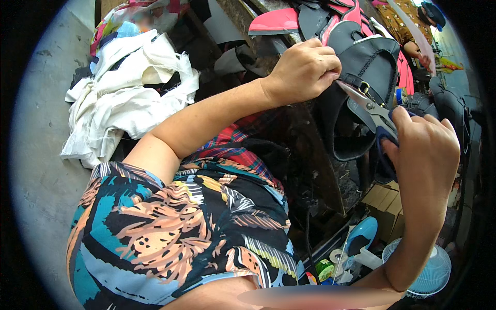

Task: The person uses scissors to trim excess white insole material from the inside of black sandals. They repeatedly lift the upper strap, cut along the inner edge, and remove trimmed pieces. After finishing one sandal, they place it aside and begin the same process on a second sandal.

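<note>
My left hand (307, 71) is closed in a pinch at the end of a dark strap (351, 80) with a gold-coloured buckle. The strap belongs to a dark grey shoe upper (369, 59) with a braided-looking seam. My right hand (426, 147) grips a pair of scissors (368, 106), its fingers and thumb in the dark blue handles. The scissor blades reach toward my left fingertips, across the front of the upper and close to the strap. How far the blades are apart is hard to make out. The upper's dark opening hangs below them.
Pink and grey shoe parts (274, 21) lie on the dark workbench (310, 155). White cloth (129, 88) is heaped at left. A light-blue fan (426, 271), tape rolls (337, 257) and a cardboard box (382, 201) stand low at right. Another person (403, 23) is at the far right.
</note>
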Demonstrator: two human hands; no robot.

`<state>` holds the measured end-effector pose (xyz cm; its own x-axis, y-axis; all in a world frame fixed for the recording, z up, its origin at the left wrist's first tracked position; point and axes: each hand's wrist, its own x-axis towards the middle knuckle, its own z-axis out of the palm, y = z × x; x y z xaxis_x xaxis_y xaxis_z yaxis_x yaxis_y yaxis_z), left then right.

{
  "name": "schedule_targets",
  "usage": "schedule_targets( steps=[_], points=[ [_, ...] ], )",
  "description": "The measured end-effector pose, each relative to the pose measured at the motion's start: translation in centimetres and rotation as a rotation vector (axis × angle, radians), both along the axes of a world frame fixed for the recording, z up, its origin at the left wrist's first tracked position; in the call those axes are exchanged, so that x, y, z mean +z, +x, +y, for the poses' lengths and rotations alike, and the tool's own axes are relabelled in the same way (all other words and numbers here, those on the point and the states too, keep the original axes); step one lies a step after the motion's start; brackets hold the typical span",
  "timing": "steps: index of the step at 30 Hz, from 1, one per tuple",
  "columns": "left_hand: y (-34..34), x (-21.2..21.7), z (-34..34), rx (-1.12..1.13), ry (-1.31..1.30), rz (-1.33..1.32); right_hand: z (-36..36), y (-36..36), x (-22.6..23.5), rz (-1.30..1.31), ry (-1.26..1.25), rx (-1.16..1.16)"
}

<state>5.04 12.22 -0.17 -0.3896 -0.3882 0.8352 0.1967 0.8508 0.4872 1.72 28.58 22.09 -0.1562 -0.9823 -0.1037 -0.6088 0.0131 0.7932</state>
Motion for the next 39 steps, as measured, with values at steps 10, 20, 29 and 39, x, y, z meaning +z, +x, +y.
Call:
schedule_targets(
  steps=[10, 20, 29, 39],
  points=[
    [0.1, -0.7, 0.8, 0.004, -0.063, -0.137, 0.5, -0.6, 1.9, 0.009, -0.056, 0.001],
    [0.3, 0.2, 0.9, -0.027, -0.091, -0.08, 0.5, 0.5, 0.2, -0.046, 0.004, 0.017],
    [1.6, 0.4, 3.3, -0.23, -0.165, 0.011, 6.5, -3.8, 1.8, -0.081, -0.456, -0.094],
    [1.8, 3.1, 2.3, -0.278, -0.23, 0.007, 20.0, -4.4, -2.9, -0.626, -1.126, -0.127]
  ],
)
